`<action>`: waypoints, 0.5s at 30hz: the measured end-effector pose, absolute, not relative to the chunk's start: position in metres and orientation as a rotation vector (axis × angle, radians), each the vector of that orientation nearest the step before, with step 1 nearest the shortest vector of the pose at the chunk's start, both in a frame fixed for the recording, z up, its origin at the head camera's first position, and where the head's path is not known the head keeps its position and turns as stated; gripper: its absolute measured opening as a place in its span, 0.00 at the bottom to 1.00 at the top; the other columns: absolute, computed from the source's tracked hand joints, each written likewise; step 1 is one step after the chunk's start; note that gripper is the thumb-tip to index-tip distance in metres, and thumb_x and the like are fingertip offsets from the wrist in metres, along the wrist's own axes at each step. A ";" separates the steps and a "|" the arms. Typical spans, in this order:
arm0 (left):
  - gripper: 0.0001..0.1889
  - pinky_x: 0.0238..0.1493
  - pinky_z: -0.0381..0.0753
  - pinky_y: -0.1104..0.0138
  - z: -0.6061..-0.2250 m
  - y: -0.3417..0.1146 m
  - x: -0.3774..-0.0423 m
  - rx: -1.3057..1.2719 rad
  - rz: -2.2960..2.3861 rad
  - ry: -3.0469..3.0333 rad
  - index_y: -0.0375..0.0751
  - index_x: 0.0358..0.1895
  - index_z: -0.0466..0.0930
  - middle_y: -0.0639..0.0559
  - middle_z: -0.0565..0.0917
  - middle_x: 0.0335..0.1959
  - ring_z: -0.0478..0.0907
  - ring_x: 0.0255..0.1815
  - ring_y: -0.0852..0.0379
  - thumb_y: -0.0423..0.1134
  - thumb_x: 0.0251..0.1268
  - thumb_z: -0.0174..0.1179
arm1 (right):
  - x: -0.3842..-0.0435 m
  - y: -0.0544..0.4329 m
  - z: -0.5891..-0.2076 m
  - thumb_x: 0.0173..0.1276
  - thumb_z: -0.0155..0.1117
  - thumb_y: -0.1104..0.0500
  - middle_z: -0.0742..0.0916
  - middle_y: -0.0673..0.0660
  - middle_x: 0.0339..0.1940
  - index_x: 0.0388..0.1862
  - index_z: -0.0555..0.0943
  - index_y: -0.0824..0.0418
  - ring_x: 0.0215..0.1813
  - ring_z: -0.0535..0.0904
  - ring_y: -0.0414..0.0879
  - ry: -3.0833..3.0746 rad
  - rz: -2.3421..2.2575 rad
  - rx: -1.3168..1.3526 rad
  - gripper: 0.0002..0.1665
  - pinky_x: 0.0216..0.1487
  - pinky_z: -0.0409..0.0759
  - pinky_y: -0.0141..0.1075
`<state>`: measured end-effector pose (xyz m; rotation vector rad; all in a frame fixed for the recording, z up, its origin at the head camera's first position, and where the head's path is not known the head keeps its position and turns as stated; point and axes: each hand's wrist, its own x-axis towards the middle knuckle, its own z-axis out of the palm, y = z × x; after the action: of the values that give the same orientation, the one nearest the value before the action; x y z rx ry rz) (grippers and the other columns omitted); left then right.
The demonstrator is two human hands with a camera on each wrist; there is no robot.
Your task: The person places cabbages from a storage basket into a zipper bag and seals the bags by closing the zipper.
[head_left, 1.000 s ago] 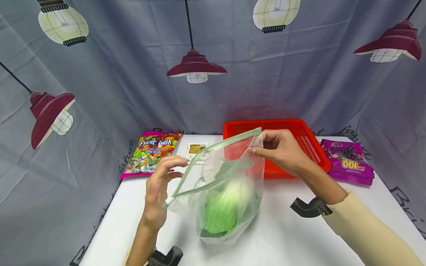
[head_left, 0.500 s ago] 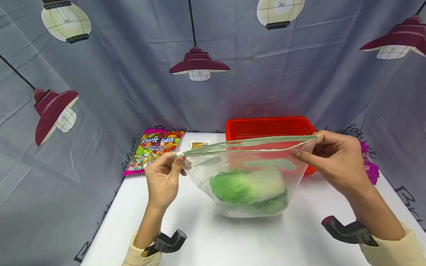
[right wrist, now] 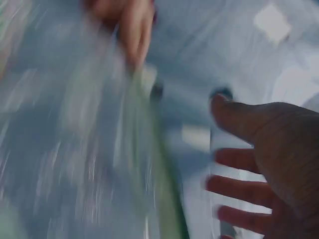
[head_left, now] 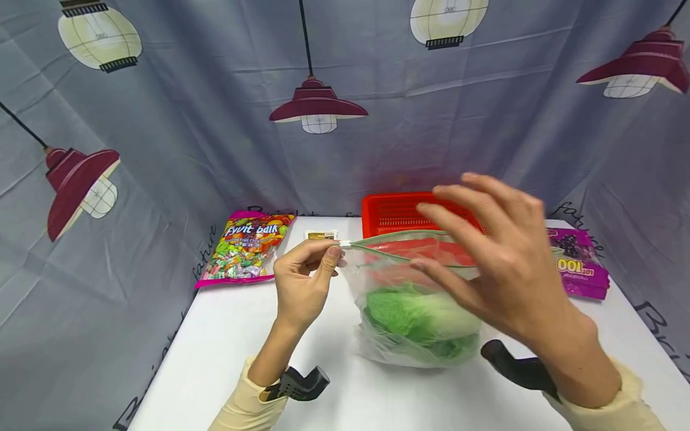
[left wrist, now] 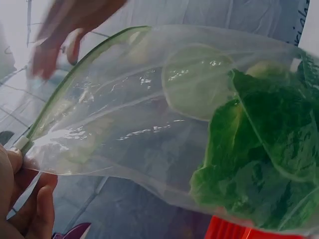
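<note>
A clear slider zip bag [head_left: 377, 311] with a green zip edge hangs over the table. Inside it lies a head of Chinese cabbage [head_left: 426, 314], leafy end to the left. My left hand [head_left: 304, 281] pinches the bag's top left corner, right by the white slider [head_left: 345, 244]. In the left wrist view, thumb and fingers grip that corner beside the slider [left wrist: 21, 143]. My right hand [head_left: 501, 257] is off the bag, fingers spread, in front of its right side, hiding the right end of the zip. The right wrist view shows the spread right fingers [right wrist: 239, 189] holding nothing.
A red plastic basket [head_left: 380, 209] stands behind the bag. To its right lies a purple package [head_left: 584, 281]. A fruit chews bag [head_left: 245, 248] lies at the back left, beside a small labelled packet [head_left: 321, 235]. A printed grey curtain [head_left: 226, 149] encloses the white table [head_left: 226, 359].
The right hand let go of the bag's right corner and opened. The left hand took the slider corner, then moved right with it. The bag turned from edge-on to facing me.
</note>
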<state>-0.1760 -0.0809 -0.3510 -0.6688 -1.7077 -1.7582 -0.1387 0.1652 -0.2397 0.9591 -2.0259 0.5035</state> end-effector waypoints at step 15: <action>0.03 0.23 0.80 0.67 -0.356 -0.059 -0.174 -0.687 -1.852 -1.664 0.28 0.35 0.83 0.42 0.83 0.26 0.81 0.24 0.56 0.27 0.61 0.64 | -0.182 0.120 -0.278 0.52 0.79 0.61 0.86 0.43 0.26 0.32 0.90 0.57 0.26 0.75 0.34 -2.273 0.944 1.150 0.08 0.34 0.72 0.36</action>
<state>-0.1735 -0.0590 -0.3564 -0.6868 -1.6639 -1.8518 -0.1823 0.1203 -0.2776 1.1499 -2.2727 0.9441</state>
